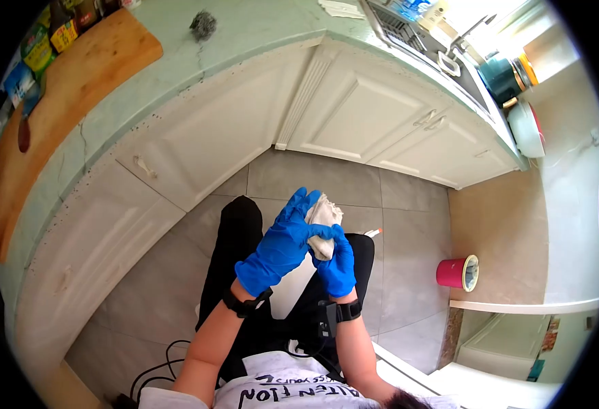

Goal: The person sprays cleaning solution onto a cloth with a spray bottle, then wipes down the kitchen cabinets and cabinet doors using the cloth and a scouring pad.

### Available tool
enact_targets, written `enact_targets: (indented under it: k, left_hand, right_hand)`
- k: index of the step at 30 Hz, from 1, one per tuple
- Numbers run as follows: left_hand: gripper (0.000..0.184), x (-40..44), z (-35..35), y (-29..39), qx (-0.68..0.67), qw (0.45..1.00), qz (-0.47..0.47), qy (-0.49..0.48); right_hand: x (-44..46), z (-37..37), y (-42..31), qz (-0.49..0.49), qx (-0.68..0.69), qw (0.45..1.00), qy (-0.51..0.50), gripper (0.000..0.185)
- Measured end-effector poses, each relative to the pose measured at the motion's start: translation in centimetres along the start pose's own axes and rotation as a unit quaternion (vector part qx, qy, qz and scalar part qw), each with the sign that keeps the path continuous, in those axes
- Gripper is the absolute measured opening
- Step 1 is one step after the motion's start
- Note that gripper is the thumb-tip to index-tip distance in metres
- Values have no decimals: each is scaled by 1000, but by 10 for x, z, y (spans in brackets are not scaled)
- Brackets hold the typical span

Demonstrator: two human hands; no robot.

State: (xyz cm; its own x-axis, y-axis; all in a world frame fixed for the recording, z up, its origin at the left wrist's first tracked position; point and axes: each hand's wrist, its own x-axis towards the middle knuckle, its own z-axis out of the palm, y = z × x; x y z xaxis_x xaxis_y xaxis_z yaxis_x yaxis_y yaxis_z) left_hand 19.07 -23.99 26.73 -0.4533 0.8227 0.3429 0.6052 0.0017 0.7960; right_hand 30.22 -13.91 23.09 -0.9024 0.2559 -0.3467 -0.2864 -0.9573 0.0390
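Note:
A folded off-white cloth point(325, 214) is held between my two hands, above my lap. My left hand point(282, 240), in a blue rubber glove, grips the cloth from the left, its thumb laid across the front and its fingers at the far side. In a matching blue glove, my right hand point(337, 264) is closed on the lower right part of the cloth. Some of the fingertips are hidden behind the fabric.
White cabinets point(361, 123) stand ahead under a pale green counter point(265, 26). On the counter are a steel wool scrubber point(202, 25), a wooden board point(101, 61) and a sink point(477, 88). A pink bin point(453, 273) sits on the grey tiled floor point(408, 252) at right.

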Motion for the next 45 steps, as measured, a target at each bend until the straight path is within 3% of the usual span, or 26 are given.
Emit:
enact_targets:
  k: [4, 7, 9, 12, 14, 18, 22, 24, 26, 28, 30, 32, 36, 38, 39, 42, 45]
  left_hand:
    - [49, -5, -6, -19, 25, 998, -33, 56]
    - [46, -7, 0, -41, -156, 968, -112, 159]
    - [39, -6, -9, -47, -98, 962, -144, 212]
    - [39, -3, 4, -71, -184, 925, -195, 271]
    - [35, 5, 2, -76, -154, 929, -196, 273]
    - [36, 32, 8, -88, -170, 935, -181, 253]
    - [51, 71, 27, -115, -117, 940, -222, 229]
    - [56, 89, 24, -133, -88, 949, -204, 224]
    - [56, 107, 18, -144, -124, 955, -183, 199]
    - [57, 122, 14, -153, -132, 958, -183, 175]
    - [59, 132, 17, -161, -141, 961, -185, 151]
    - [62, 143, 26, -172, -153, 938, -271, 149]
    - [63, 162, 40, -191, -211, 929, -250, 170]
    - [60, 168, 49, -201, -276, 912, -176, 248]
    - [60, 169, 48, -204, -275, 912, -176, 248]
    - [55, 170, 47, -207, -296, 904, -189, 243]
    - [51, 174, 49, -217, -351, 847, -284, 279]
  right_hand:
    - [33, 0, -18, -27, -83, 995, 52, 40]
    - [48, 16, -20, -73, -157, 984, 50, 41]
    - [61, 12, -32, -37, -173, 981, 81, 40]
    - [81, 13, -39, 3, -187, 974, 127, 38]
    - [97, 11, -39, -35, -300, 941, 151, 37]
    - [134, 9, -34, 19, -396, 909, 130, 41]
    - [174, 11, -24, -25, -359, 931, 64, 48]
    - [189, 8, -30, -4, -284, 959, -23, 44]
    - [204, 9, -36, -2, -284, 955, -85, 44]
    - [214, 15, -40, -106, -388, 915, 11, 45]
    - [221, 13, -49, -99, -430, 897, -20, 46]
    - [226, 7, -60, -74, -394, 904, -148, 49]
    - [239, 1, -71, -52, -366, 924, -96, 52]
    - [247, 1, -67, -65, -362, 928, -57, 54]
    - [250, -3, -67, -64, -371, 921, -102, 50]
    - [261, -17, -69, -70, -352, 930, -85, 49]
    - [261, -18, -77, -50, -339, 938, -59, 50]
